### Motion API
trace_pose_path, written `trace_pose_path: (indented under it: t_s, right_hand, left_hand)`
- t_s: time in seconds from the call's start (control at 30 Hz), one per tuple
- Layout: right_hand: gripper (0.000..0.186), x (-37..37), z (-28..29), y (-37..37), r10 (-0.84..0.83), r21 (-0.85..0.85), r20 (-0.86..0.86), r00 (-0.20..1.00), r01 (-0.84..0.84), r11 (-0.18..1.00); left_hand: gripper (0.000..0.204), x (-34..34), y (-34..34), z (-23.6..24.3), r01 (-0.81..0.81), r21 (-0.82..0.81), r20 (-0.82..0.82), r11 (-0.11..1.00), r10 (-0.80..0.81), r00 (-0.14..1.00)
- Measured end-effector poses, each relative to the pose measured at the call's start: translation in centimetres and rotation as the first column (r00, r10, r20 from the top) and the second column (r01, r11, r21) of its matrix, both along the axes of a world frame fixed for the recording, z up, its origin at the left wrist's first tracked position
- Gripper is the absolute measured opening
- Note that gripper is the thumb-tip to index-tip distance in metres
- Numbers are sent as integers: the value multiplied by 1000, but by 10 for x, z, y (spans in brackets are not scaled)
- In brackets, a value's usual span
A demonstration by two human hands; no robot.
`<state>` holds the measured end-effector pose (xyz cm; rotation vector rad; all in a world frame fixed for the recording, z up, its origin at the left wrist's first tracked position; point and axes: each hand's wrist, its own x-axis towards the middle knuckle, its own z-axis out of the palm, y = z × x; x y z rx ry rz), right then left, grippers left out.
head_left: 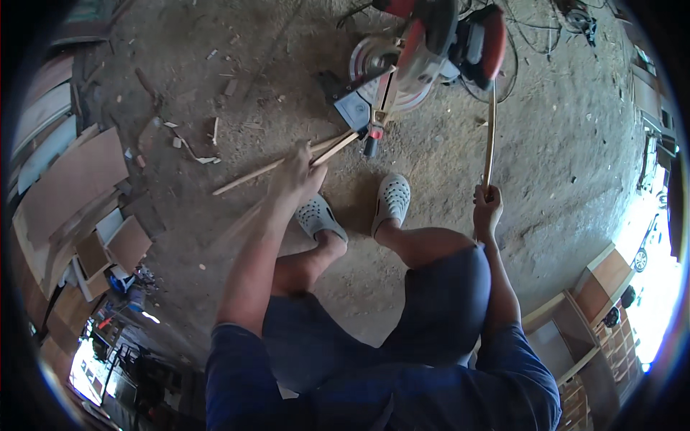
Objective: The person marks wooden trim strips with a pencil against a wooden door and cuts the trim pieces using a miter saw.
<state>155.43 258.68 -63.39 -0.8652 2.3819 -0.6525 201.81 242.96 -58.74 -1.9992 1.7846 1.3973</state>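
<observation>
My left hand [296,176] is closed around a thin wooden strip [335,150], whose far end reaches the front of a miter saw [353,111] on the ground. A second thin stick [248,177] slants past the same hand; whether it is also gripped cannot be told. Off to the right, my right hand [489,208] is wrapped round the near end of a long, narrow wooden strip [491,136]. That strip runs forward to the saw's red and black motor housing [478,47], where its far end is hidden.
Wooden boards [75,187] and offcuts are stacked along the left. Scraps [208,159] litter the dirt floor. Cables [535,39] lie beyond the saw at the far right. An open wooden box frame [557,337] stands at the near right. My feet in pale clogs [392,199] are close before the saw.
</observation>
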Motion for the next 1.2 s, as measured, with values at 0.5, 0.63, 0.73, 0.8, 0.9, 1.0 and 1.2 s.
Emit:
trace_pose_path:
  t_s: [0.5,0.63,0.73,0.8,0.9,1.0,1.2]
  right_hand:
    - [32,-26,-283,63,104,127,-267,958,-72,989]
    - [32,-19,-290,59,316,68,-364,876,-314,947]
    - [32,-6,-288,45,435,86,-374,819,-436,896]
    - [32,-1,-285,38,476,110,-360,803,-470,876]
    - [31,9,-283,32,525,152,-337,782,-505,850]
    - [31,17,-278,28,560,185,-322,763,-530,828]
    - [31,31,-265,18,620,213,-287,730,-583,784]
  left_hand:
    - [35,-116,-47,-283,174,-711,-91,682,-335,938]
    - [27,-107,-41,-280,221,-693,-30,686,-333,942]
    - [26,-106,-44,-284,279,-751,97,598,-318,943]
    - [39,-110,-49,-291,531,-770,428,355,-330,841]
    - [54,-111,-54,-294,582,-753,497,309,-313,809]
    - [58,-110,-59,-293,637,-695,543,334,-337,769]
    - [47,-95,-60,-311,670,-717,586,196,-352,730]
